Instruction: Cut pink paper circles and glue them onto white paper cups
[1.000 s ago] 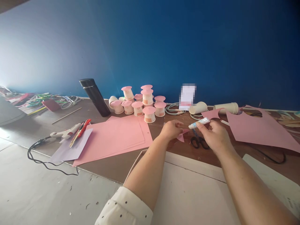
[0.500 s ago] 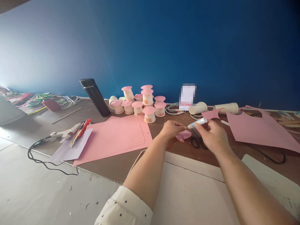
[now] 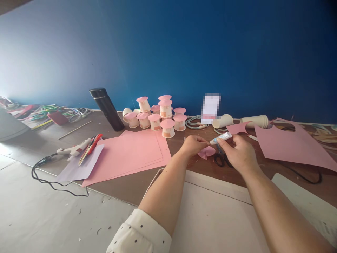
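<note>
A white glue tube with blue print (image 3: pixel 223 138) is gripped in my right hand (image 3: pixel 240 153), slanting down to the left. Its lower end meets the pinched fingertips of my left hand (image 3: pixel 193 146). Just beneath those fingertips is a small pink paper disc (image 3: pixel 206 152) with a slit in its near side; my left thumb and finger seem closed on its far edge, though the contact is partly hidden. Black-handled scissors (image 3: pixel 219 160) lie behind and below the tube, partly covered by my right hand.
Small paper-cup houses with pink roofs (image 3: pixel 167 128) cluster by the wall, left of a black flask (image 3: pixel 106 109)'s right side. Pink sheets (image 3: pixel 131 153), a glue gun (image 3: pixel 75 148) and a red cutter (image 3: pixel 91 148) lie left. Cut pink paper (image 3: pixel 286 144) and cups (image 3: pixel 254 121) lie right.
The glue tube and my right hand have shifted very slightly left. Otherwise both hands keep the same hold.
</note>
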`<state>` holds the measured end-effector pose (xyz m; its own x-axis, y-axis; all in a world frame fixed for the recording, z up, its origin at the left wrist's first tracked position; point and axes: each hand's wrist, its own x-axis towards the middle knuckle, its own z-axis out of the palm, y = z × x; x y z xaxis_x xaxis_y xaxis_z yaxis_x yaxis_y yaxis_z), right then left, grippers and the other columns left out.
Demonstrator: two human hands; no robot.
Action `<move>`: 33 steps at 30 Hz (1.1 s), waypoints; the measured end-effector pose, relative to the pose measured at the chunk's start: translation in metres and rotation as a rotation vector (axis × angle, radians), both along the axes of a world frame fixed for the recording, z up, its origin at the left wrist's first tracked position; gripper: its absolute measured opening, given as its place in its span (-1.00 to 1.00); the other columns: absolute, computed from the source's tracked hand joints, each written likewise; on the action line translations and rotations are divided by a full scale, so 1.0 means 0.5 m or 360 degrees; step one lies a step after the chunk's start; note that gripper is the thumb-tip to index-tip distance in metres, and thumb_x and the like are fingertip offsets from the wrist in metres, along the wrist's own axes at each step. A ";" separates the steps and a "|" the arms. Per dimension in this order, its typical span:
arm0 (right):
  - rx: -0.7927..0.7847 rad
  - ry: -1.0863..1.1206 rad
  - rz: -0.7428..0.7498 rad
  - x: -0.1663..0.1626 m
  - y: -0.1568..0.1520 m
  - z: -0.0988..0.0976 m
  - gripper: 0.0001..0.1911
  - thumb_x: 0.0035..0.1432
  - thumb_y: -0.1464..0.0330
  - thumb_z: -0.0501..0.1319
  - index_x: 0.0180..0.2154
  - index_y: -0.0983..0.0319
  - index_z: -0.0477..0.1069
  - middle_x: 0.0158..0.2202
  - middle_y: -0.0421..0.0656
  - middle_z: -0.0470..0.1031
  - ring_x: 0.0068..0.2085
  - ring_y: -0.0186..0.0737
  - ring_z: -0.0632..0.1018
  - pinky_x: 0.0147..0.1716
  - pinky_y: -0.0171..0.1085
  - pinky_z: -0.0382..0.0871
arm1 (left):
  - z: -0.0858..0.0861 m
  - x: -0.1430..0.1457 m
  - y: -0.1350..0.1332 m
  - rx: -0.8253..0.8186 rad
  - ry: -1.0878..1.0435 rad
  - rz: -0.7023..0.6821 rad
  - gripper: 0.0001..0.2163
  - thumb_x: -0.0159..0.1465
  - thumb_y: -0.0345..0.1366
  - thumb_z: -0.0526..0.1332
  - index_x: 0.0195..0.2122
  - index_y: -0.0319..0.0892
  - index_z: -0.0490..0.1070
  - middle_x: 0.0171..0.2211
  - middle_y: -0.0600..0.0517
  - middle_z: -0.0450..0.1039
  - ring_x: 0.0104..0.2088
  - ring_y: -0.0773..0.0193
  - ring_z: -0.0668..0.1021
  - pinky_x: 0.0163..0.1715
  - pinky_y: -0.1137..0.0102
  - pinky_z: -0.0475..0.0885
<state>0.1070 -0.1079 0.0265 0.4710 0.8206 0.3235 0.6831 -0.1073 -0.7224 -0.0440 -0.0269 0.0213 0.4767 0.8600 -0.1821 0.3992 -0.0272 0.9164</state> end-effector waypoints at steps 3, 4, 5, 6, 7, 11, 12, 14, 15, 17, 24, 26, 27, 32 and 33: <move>0.0022 0.0012 -0.0037 0.000 0.002 0.000 -0.68 0.06 0.08 0.24 -0.31 0.20 0.51 -0.43 -0.10 0.55 -0.38 -0.06 0.51 -0.36 -0.18 0.31 | -0.003 0.000 0.001 -0.0004 -0.0010 -0.0028 -0.83 0.16 -0.21 0.29 -0.31 -0.17 0.58 -0.46 0.04 0.54 -0.40 0.31 0.56 -0.30 0.44 0.46; 0.0035 0.0014 -0.0062 0.001 0.002 0.001 -0.67 0.05 0.08 0.24 -0.32 0.20 0.50 -0.44 -0.10 0.55 -0.39 -0.06 0.50 -0.36 -0.17 0.31 | -0.005 0.001 0.002 -0.0004 -0.0016 -0.0035 -0.83 0.17 -0.21 0.29 -0.31 -0.17 0.58 -0.47 0.04 0.54 -0.39 0.30 0.56 -0.30 0.44 0.46; 0.0047 0.0018 -0.0096 0.002 0.003 0.001 -0.67 0.04 0.07 0.25 -0.34 0.20 0.50 -0.45 -0.10 0.54 -0.39 -0.06 0.50 -0.36 -0.17 0.30 | -0.007 0.001 0.003 0.0002 -0.0020 -0.0031 -0.84 0.17 -0.21 0.28 -0.31 -0.16 0.58 -0.46 0.04 0.54 -0.38 0.30 0.56 -0.29 0.44 0.45; 0.0064 0.0022 -0.0135 0.003 0.003 0.001 -0.66 0.03 0.05 0.25 -0.35 0.20 0.49 -0.45 -0.10 0.53 -0.40 -0.07 0.49 -0.37 -0.17 0.30 | -0.009 0.001 0.005 0.0012 -0.0017 -0.0012 -0.84 0.17 -0.21 0.28 -0.32 -0.15 0.58 -0.44 0.04 0.55 -0.37 0.30 0.56 -0.29 0.44 0.44; 0.0083 0.0028 -0.0172 0.005 0.004 0.001 -0.65 0.02 0.04 0.26 -0.36 0.20 0.48 -0.46 -0.10 0.53 -0.40 -0.06 0.49 -0.37 -0.17 0.29 | -0.010 0.000 0.007 0.0029 0.0004 0.0033 -0.85 0.17 -0.21 0.28 -0.32 -0.15 0.58 -0.42 0.04 0.56 -0.35 0.29 0.55 -0.29 0.44 0.44; 0.0184 0.0101 -0.0249 0.011 0.004 0.001 -0.65 0.03 0.03 0.25 -0.39 0.19 0.46 -0.43 -0.09 0.54 -0.37 -0.05 0.50 -0.35 -0.15 0.30 | -0.010 -0.007 0.014 0.0275 0.0319 0.0367 -0.73 0.26 -0.13 0.17 -0.36 -0.17 0.57 -0.30 -0.07 0.57 -0.24 0.15 0.55 -0.24 0.34 0.45; 0.0207 0.0135 -0.0247 0.012 0.004 0.000 -0.64 0.03 0.02 0.25 -0.38 0.19 0.46 -0.42 -0.09 0.55 -0.36 -0.04 0.51 -0.34 -0.14 0.30 | -0.008 -0.009 0.014 0.0399 0.0428 0.0441 -0.73 0.28 -0.15 0.14 -0.34 -0.17 0.58 -0.21 -0.11 0.56 -0.16 0.10 0.54 -0.18 0.31 0.44; 0.0251 0.0200 -0.0241 0.014 0.004 -0.001 -0.63 0.03 0.01 0.25 -0.37 0.19 0.47 -0.40 -0.09 0.56 -0.34 -0.03 0.53 -0.32 -0.14 0.31 | -0.006 -0.012 0.010 0.0657 0.0606 0.0525 -0.77 0.24 -0.29 0.18 -0.15 -0.17 0.58 0.07 -0.16 0.44 0.05 0.00 0.45 -0.04 0.27 0.40; 0.0273 0.0225 -0.0239 0.014 0.004 -0.002 -0.62 0.03 0.00 0.26 -0.36 0.19 0.47 -0.40 -0.10 0.57 -0.33 -0.03 0.53 -0.31 -0.13 0.31 | -0.005 -0.012 0.007 0.0762 0.0662 0.0534 -0.68 0.19 -0.36 0.21 -0.02 -0.16 0.53 0.19 -0.17 0.32 0.13 -0.03 0.38 0.02 0.25 0.37; 0.0308 0.0258 -0.0241 0.014 0.003 -0.002 -0.61 0.02 -0.01 0.26 -0.35 0.19 0.48 -0.38 -0.10 0.58 -0.31 -0.02 0.55 -0.29 -0.13 0.32 | -0.001 -0.010 0.000 0.0893 0.0695 0.0450 -0.52 0.15 -0.43 0.24 0.14 -0.17 0.41 0.27 -0.17 0.20 0.20 -0.06 0.31 0.09 0.23 0.32; 0.0223 0.0283 -0.0256 0.010 -0.003 0.011 -0.65 0.05 0.02 0.26 -0.38 0.17 0.46 -0.38 -0.09 0.59 -0.31 -0.01 0.55 -0.30 -0.13 0.35 | 0.006 0.006 -0.025 0.0911 0.0572 -0.0385 -0.62 0.09 -0.05 0.36 -0.16 -0.19 0.50 -0.05 -0.11 0.45 0.05 0.00 0.40 0.03 0.28 0.35; 0.0183 0.0297 -0.0230 0.010 -0.004 0.013 -0.66 0.07 0.02 0.26 -0.37 0.16 0.46 -0.37 -0.09 0.59 -0.32 -0.01 0.55 -0.32 -0.13 0.35 | 0.002 0.009 -0.030 0.0933 0.0623 -0.0436 -0.53 0.05 -0.05 0.38 -0.09 -0.24 0.46 -0.03 -0.15 0.43 0.05 0.01 0.42 0.05 0.28 0.34; 0.0171 0.0298 -0.0221 0.009 -0.004 0.014 -0.67 0.07 0.02 0.25 -0.37 0.16 0.46 -0.36 -0.09 0.60 -0.32 -0.02 0.55 -0.34 -0.14 0.36 | 0.000 0.010 -0.032 0.0938 0.0645 -0.0438 -0.52 0.05 -0.08 0.38 -0.07 -0.25 0.44 -0.03 -0.16 0.43 0.04 0.02 0.43 0.05 0.29 0.34; 0.0166 0.0264 -0.0197 0.006 -0.006 0.016 -0.67 0.07 0.03 0.25 -0.37 0.16 0.48 -0.39 -0.11 0.59 -0.34 -0.04 0.54 -0.36 -0.17 0.34 | -0.003 0.013 -0.027 0.0803 0.0653 -0.0394 -0.75 0.25 -0.16 0.18 -0.20 -0.22 0.50 -0.10 -0.16 0.52 -0.10 0.08 0.53 -0.09 0.33 0.40; 0.0156 0.0262 -0.0192 0.005 -0.007 0.017 -0.67 0.07 0.03 0.25 -0.37 0.17 0.48 -0.40 -0.10 0.58 -0.34 -0.05 0.54 -0.36 -0.18 0.33 | -0.003 0.012 -0.025 0.0765 0.0645 -0.0373 -0.74 0.29 -0.16 0.13 -0.23 -0.22 0.51 -0.13 -0.16 0.54 -0.13 0.10 0.54 -0.13 0.34 0.41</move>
